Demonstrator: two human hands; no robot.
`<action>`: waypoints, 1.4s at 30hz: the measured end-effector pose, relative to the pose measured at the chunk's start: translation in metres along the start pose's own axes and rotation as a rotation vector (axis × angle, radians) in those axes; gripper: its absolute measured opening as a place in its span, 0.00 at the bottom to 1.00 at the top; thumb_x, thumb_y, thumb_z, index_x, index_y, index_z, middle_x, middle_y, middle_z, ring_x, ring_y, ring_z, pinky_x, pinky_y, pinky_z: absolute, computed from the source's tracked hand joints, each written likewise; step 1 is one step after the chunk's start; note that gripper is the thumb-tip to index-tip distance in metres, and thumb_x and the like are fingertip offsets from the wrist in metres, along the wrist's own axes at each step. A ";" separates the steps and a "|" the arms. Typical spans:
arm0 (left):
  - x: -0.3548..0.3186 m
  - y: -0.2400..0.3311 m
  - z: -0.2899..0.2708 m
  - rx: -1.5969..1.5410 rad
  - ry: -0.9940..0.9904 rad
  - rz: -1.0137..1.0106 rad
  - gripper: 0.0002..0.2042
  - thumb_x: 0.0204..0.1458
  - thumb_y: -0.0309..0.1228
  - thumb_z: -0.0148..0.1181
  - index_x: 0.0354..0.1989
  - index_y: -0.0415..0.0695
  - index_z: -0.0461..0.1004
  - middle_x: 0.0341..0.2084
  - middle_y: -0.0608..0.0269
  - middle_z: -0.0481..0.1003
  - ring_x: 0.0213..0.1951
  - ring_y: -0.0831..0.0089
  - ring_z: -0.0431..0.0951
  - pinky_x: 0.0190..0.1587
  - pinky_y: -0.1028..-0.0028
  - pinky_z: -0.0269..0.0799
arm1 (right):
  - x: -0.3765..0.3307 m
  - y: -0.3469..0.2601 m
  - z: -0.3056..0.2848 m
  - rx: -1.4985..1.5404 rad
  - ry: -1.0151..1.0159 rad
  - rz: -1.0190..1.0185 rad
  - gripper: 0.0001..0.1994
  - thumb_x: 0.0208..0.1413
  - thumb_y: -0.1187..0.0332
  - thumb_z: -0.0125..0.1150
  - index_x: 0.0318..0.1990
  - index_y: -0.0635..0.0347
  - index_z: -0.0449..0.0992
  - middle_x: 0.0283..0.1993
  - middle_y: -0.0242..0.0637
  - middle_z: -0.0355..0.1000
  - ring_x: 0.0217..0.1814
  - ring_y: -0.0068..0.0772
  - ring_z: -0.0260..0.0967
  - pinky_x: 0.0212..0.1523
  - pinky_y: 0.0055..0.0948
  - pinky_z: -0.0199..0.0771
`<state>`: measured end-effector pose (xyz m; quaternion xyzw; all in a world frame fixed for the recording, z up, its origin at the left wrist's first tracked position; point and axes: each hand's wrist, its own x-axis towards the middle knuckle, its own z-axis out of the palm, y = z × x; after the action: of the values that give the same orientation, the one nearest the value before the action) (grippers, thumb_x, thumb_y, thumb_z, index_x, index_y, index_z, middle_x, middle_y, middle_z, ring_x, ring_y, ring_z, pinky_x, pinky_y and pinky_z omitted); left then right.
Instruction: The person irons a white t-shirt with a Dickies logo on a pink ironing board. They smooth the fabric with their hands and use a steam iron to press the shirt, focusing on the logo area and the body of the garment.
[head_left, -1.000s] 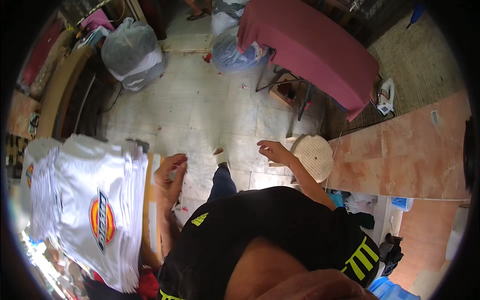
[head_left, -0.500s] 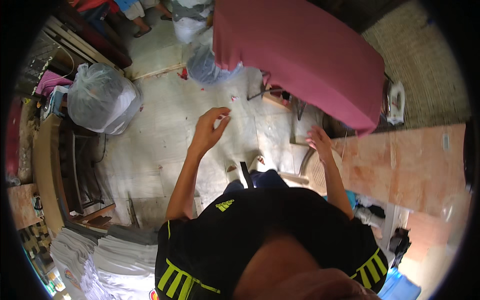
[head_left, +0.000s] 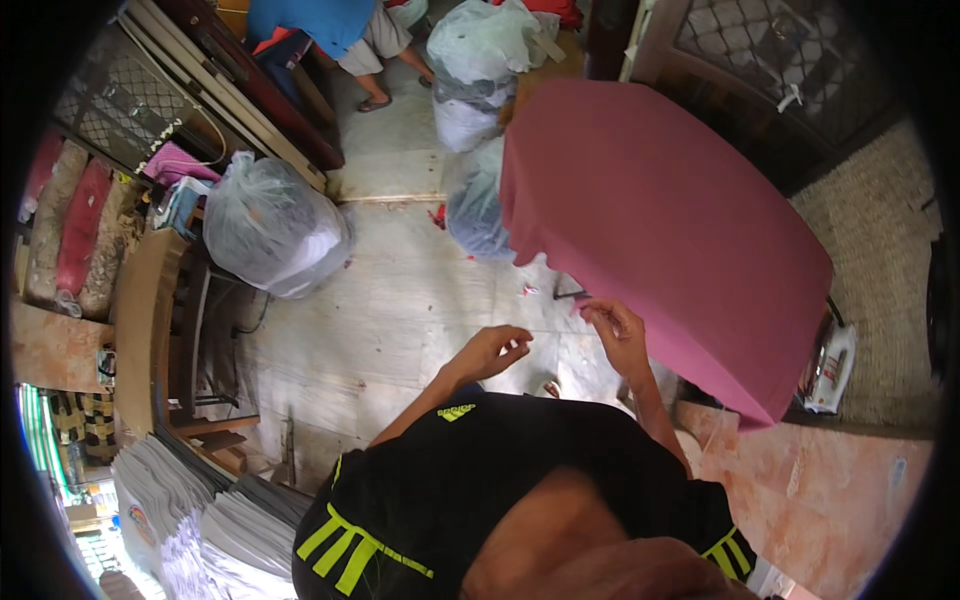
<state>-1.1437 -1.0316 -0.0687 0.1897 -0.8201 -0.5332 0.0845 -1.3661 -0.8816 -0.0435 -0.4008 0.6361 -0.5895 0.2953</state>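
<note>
My left hand [head_left: 492, 352] is in the air over the pale floor, fingers loosely bent and thumb apart, holding nothing. Close to the edge of a maroon cloth [head_left: 670, 230] is my right hand [head_left: 617, 335], its fingers bent and slightly apart. Nothing shows in its grasp; whether its fingertips touch the cloth, I cannot tell. The cloth covers a long table and hangs over its sides. Beside the table's right end stands what looks like a white clothes iron [head_left: 832, 370].
Stuffed clear plastic bags stand at left [head_left: 270, 230] and beyond the table [head_left: 480, 70]. Stacked grey and white garments [head_left: 200, 510] lie at lower left, near a brown padded bench [head_left: 145, 320]. Another person's leg [head_left: 372, 85] shows at the far doorway. A stone-topped counter [head_left: 800, 480] is at right.
My view has shifted toward the far side, so more of the doorway shows. My right hand has come up beside the cloth's edge. Both hands are nearer each other.
</note>
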 end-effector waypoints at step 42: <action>0.570 -0.259 -0.524 -0.194 -0.289 0.047 0.11 0.62 0.30 0.57 0.50 0.40 0.75 0.39 0.62 0.79 0.41 0.77 0.77 0.43 0.75 0.73 | 0.718 0.111 0.165 -0.604 0.510 -0.210 0.22 0.57 0.73 0.60 0.60 0.64 0.68 0.61 0.50 0.67 0.64 0.48 0.63 0.64 0.39 0.61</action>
<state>-1.4286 -1.7949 -0.1214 0.0829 -0.7725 -0.6295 -0.0037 -1.6062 -1.5836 -0.1046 -0.3734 0.7890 -0.4836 -0.0644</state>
